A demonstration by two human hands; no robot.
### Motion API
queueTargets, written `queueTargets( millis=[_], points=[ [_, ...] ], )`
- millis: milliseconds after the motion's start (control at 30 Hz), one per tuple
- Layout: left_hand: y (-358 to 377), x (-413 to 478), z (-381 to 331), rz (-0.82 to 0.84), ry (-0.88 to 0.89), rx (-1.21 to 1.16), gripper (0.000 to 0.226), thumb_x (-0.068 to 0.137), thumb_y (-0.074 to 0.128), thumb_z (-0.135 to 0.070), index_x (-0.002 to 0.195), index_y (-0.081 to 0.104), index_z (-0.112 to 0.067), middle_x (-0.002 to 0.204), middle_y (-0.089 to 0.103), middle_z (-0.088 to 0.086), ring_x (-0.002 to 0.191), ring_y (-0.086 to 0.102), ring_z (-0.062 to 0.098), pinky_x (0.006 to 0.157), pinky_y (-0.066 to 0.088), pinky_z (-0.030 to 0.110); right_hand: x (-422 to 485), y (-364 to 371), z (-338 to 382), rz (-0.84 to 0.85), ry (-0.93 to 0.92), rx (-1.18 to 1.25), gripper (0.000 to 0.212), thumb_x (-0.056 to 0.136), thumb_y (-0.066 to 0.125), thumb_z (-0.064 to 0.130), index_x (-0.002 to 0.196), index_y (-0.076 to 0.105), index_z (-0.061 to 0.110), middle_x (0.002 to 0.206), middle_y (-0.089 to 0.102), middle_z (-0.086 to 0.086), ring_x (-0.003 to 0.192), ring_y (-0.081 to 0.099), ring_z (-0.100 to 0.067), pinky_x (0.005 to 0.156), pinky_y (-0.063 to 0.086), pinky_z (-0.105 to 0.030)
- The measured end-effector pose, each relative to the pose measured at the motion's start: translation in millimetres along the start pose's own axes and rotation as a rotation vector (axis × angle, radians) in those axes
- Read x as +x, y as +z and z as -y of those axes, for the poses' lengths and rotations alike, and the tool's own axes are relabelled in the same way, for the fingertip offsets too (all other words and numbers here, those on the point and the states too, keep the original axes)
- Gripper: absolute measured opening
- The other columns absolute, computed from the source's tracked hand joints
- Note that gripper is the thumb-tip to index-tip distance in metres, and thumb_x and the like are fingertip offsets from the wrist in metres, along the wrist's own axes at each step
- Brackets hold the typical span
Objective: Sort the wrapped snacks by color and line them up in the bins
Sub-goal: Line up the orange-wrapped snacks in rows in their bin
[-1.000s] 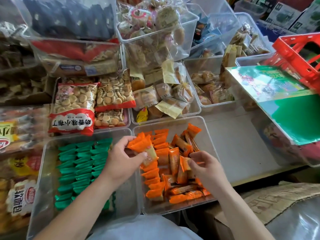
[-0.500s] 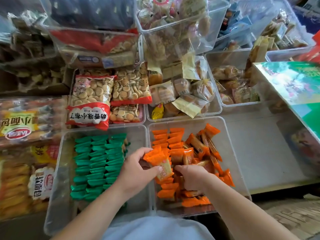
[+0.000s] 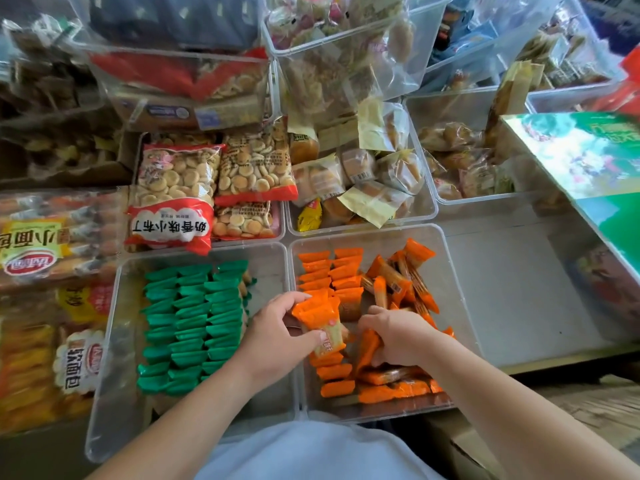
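Directly below the camera, two clear bins sat side by side at the near edge of the display. Left bin (image 3: 114, 341): green snacks (image 3: 194, 323) laid in three tidy, overlapping columns, filling its middle; the side nearest the orange bin was bare plastic. Right bin (image 3: 363, 233): orange snacks only. Along its left side, two lined-up rows (image 3: 329, 271) ran from the far wall toward the person, with a few more flat packs near the front wall. To the right of those rows lay a loose heap (image 3: 405, 285), packs tilted and crossing one another. Left hand (image 3: 273, 336) was over the wall between the two bins, thumb and fingers pinching a small orange stack (image 3: 318, 320) held above the near end of the rows; the thumb pressed on the pale lower part of the top wrapper. Right hand (image 3: 398, 337) was down in the heap, knuckles up, fingers curled round an orange pack (image 3: 367, 348) that stood on end beneath the palm. Both forearms were bare. Behind the bins: bags of small round biscuits (image 3: 176, 199) with red bands, and a bin of wrapped bread rolls (image 3: 363, 174). At the right edge, a green box (image 3: 581, 157) lay tilted.
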State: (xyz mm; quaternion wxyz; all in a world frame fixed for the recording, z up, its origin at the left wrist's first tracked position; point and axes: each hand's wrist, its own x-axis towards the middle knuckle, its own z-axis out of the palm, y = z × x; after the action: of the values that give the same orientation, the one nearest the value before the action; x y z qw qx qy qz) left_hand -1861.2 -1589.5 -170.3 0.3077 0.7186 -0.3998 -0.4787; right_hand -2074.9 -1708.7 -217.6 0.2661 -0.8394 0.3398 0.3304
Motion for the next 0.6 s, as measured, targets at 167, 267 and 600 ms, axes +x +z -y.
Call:
queueTargets(
  millis=[167,267,600],
  points=[
    [4.1,-0.2,-1.4,-0.047,0.067,0.064,0.044,0.076,0.089,-0.021,0.113,0.070,-0.038,0.109,0.068,-0.020,0.098,0.069,-0.001,0.091,0.060,0.030,-18.0,5.4,2.2,-0.018,0.028,-0.080,0.062,0.090,0.074,0.033,0.144,0.042,0.034,0.098,0.059,0.002,0.087,0.061,-0.024,0.064,0.048,-0.033],
    [1.8,-0.2,-4.8,-0.120,0.092,0.021,0.043,0.076,0.089,-0.018,0.109,0.071,-0.038,0.110,0.069,-0.016,0.098,0.069,0.000,0.090,0.060,0.029,-15.0,19.1,17.0,-0.073,0.047,-0.060,0.068,0.093,0.066,0.023,0.154,0.036,0.030,0.124,0.067,-0.001,0.105,0.067,-0.027,0.072,0.056,-0.036],
    [-13.7,-2.8,-3.2,-0.278,0.104,-0.110,0.040,0.080,0.088,-0.014,0.110,0.071,-0.034,0.109,0.074,-0.003,0.099,0.073,0.009,0.088,0.060,0.028,-2.4,27.4,21.8,-0.009,0.008,0.204,0.086,0.090,0.066,0.008,0.160,0.028,0.039,0.161,0.036,0.004,0.128,0.058,-0.029,0.093,0.060,-0.039]
  ],
)
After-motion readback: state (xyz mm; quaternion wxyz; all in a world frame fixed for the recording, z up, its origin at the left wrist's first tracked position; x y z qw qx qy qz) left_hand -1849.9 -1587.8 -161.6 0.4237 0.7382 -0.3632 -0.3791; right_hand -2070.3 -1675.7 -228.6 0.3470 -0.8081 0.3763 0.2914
